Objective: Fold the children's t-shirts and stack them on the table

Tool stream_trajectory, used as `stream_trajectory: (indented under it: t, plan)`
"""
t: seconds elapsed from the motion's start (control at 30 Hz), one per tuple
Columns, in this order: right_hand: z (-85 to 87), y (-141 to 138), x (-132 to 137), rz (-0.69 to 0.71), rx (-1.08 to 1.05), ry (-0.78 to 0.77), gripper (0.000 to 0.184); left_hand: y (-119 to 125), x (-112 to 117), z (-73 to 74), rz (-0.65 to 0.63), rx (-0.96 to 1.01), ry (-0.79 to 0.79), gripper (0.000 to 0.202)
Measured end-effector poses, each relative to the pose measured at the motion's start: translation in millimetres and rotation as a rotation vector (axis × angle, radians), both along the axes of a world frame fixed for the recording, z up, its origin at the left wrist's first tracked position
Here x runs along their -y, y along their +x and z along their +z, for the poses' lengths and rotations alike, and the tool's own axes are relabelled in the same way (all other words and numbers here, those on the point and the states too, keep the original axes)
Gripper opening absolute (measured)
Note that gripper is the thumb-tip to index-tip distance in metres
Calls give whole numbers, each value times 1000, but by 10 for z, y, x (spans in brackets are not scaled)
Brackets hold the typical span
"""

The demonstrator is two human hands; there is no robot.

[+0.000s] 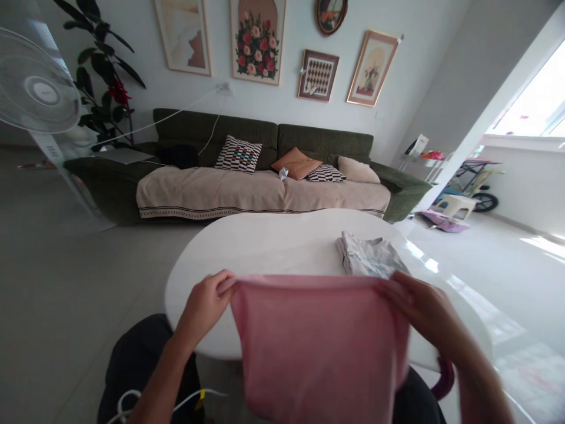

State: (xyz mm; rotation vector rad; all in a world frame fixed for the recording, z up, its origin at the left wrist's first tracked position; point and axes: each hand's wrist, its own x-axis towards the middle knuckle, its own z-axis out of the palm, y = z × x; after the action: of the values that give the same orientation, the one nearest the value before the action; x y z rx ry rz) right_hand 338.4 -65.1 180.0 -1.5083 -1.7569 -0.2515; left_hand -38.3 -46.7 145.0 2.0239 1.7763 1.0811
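Note:
A pink cloth (320,347), perhaps a garment, hangs stretched between my two hands above the near edge of the white table (265,241). My left hand (210,303) pinches its upper left corner. At the upper right corner, my right hand (421,303) grips it with the fingers closed. The top edge is pulled nearly straight, and the lower part drops in front of my lap, its bottom cut off by the frame. Beyond my right hand, a folded light grey cloth (371,256) lies on the table.
A green sofa (326,138) with a beige cover and several cushions stands behind the table. A fan (42,88) and a plant (103,65) are at the left. A white cable (189,397) runs by my left leg. A white stool (457,206) stands far right.

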Motion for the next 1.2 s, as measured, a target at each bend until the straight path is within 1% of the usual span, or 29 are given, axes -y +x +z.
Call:
stream_trajectory:
  t: [0.03, 0.07, 0.1, 0.13, 0.2, 0.23, 0.27, 0.3, 0.33, 0.37, 0.4, 0.47, 0.5, 0.53, 0.57, 0.6, 0.63, 0.67, 0.7, 0.73, 0.8, 0.87, 0.93, 0.97, 1.03, 1.1, 1.13, 1.17, 1.2]
  plan:
    - [110, -88, -126, -29, 30, 11, 33, 67, -153, 48, 108, 12, 82, 13]
    - [232, -178, -222, -89, 34, 78, 33, 141, -278, 131, 175, 65, 186, 12]
    - [358, -263, -283, -172, 8, 206, 30, 218, -364, 245, 230, 161, 315, 12]
    - [479, -336, -306, -267, -52, 385, 26, 295, -410, 382, 257, 290, 453, 13]
    - [652, -432, -261, -380, -169, 717, 17, 425, -398, 656, 206, 542, 682, 16]
    - [682, -453, -211, -393, -205, 822, 13, 469, -359, 756, 161, 623, 757, 17]
    - [659, -455, -156, -381, -221, 870, 10, 494, -312, 808, 115, 662, 796, 16]
    - [579, -442, -103, -353, -214, 863, 9, 497, -264, 800, 86, 667, 806, 15]
    - [439, -414, -57, -318, -193, 803, 9, 480, -222, 728, 71, 643, 782, 15]
    - [242, -374, -19, -278, -162, 703, 10, 443, -184, 593, 67, 600, 725, 16]
    - [-4, -325, 14, -238, -120, 575, 11, 392, -151, 404, 70, 545, 642, 18]
    - [-597, -205, 74, -212, -66, 287, 12, 267, -79, -76, 67, 374, 390, 25]
    - [-910, -138, 106, -179, -26, 100, 16, 207, -33, -331, 62, 252, 249, 27]
    - [-1210, -71, 141, -115, 28, -59, 18, 159, 21, -571, 39, 131, 86, 28]
    - [-1480, -7, 177, -38, 72, -180, 18, 126, 80, -781, 0, 4, -94, 27]
    - [-1704, 48, 210, -2, 95, -254, 20, 114, 138, -949, -11, -130, -237, 26]
    - [-1872, 89, 234, 10, 108, -286, 22, 122, 186, -1070, 11, -238, -324, 27]
    - [-1979, 111, 244, 18, 112, -303, 24, 152, 216, -1145, 28, -316, -370, 27]
    - [-2026, 110, 236, 14, 109, -304, 25, 201, 218, -1180, 35, -358, -368, 27]
    - [-2022, 85, 207, 9, 103, -299, 25, 265, 189, -1184, 19, -366, -329, 27]
    - [-1906, -41, 97, -1, 94, -281, 24, 425, 35, -1151, -71, -322, -205, 30]
    - [-1740, -246, -50, -3, 104, -261, 24, 592, -206, -1139, -155, -284, -99, 36]
    - [-1615, -488, -184, 64, 136, -289, 28, 727, -456, -1194, -182, -299, -69, 40]
    - [-1582, -602, -237, 124, 157, -321, 30, 773, -561, -1247, -181, -323, -87, 42]
    - [-1578, -773, -319, 270, 199, -406, 35, 806, -698, -1385, -163, -380, -153, 45]
    - [-1638, -822, -383, 369, 237, -496, 42, 758, -737, -1530, -134, -435, -197, 48]
    - [-1682, -796, -414, 385, 255, -544, 45, 708, -729, -1593, -110, -463, -200, 49]
    - [-1730, -741, -444, 371, 275, -592, 48, 644, -710, -1645, -74, -489, -192, 51]
    - [-1777, -668, -472, 318, 292, -630, 50, 574, -687, -1682, -28, -514, -180, 52]
